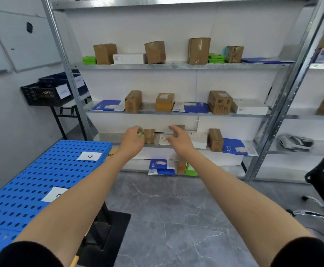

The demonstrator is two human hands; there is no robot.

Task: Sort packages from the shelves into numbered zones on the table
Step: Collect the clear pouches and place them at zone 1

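Fingers (pixel 137 130) of my left hand (pixel 133 139) are curled in a pinch on a small bright green flat packet (pixel 141 133), while my right hand (pixel 178 138) hovers beside it with its fingers spread wide, holding nothing. Both are at a lower tier of the tall grey metal shelving rack (pixel 176 66), where brown boxes, blue-and-white mailers and white cartons stand in rows. Down on my left is the blue perforated plastic table (pixel 22 199), well apart from that tier. Just right of the green packet stands a small taped brown cardboard box (pixel 149 136), and a white flat paper packet (pixel 164 140) lies between my two hands.

To do this pick well, I would draw the green packet straight out toward me so it does not drag the brown box, steady that box with the free hand if it tips, and read the packet's label before choosing a zone.

As for writing, the white paper zone label (pixel 89 156) reads 4. The nearer white label (pixel 50 196) is half covered by my left forearm, so I cannot read it. Print on the mailers is too small to make out
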